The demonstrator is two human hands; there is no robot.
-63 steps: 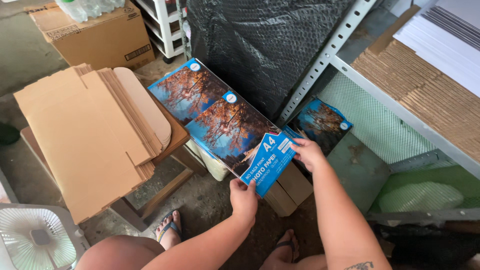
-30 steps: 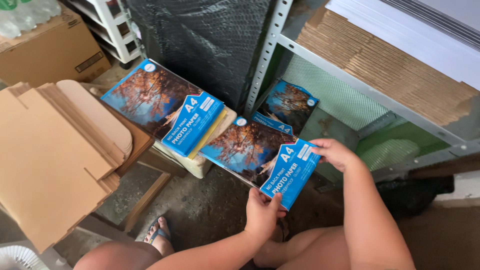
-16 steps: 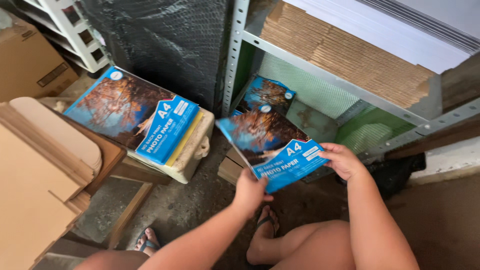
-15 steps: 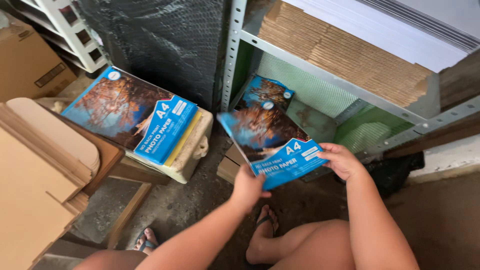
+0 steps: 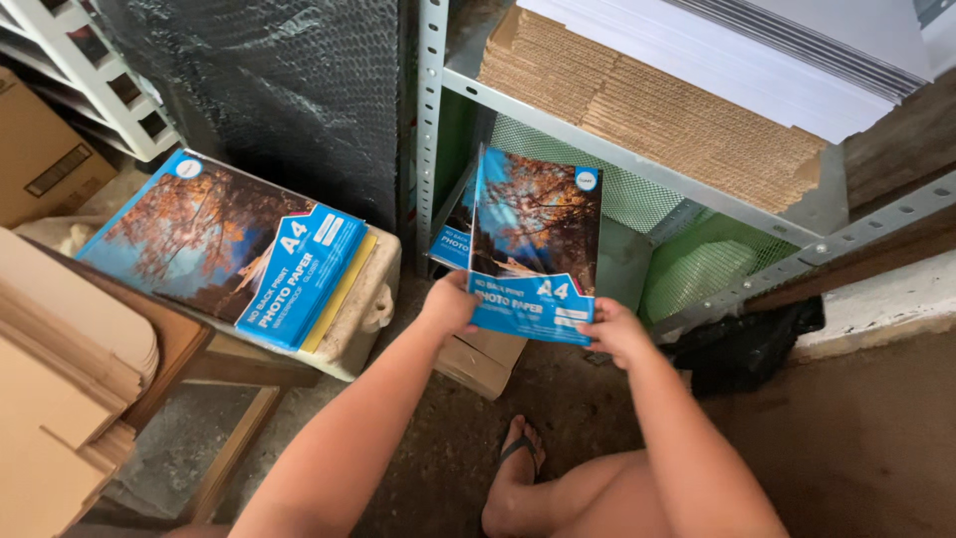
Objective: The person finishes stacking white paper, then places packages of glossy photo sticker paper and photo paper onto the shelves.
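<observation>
photo paper pack [image 5: 535,249], blue with an autumn-tree cover, held upright between both hands just in front of the low shelf bay. left hand [image 5: 448,302] clamped on its lower left corner, right hand [image 5: 609,329] clamped on the lower right corner, hands apart by the pack's width. below the hands, a foot in a flip-flop [image 5: 518,468] on bare ground, and a small cardboard box [image 5: 480,361] just under the pack. behind the pack, touching or nearly so, a second like pack [image 5: 453,239] standing in the bay. best kept vertical and square to that one, lower edge level, grip even on both corners to stop the sheet stack bowing. to the left of the hands, well apart, another pack stack [image 5: 224,249] lying flat. above, corrugated cardboard sheets [image 5: 657,120] on the metal shelf [image 5: 637,164].
</observation>
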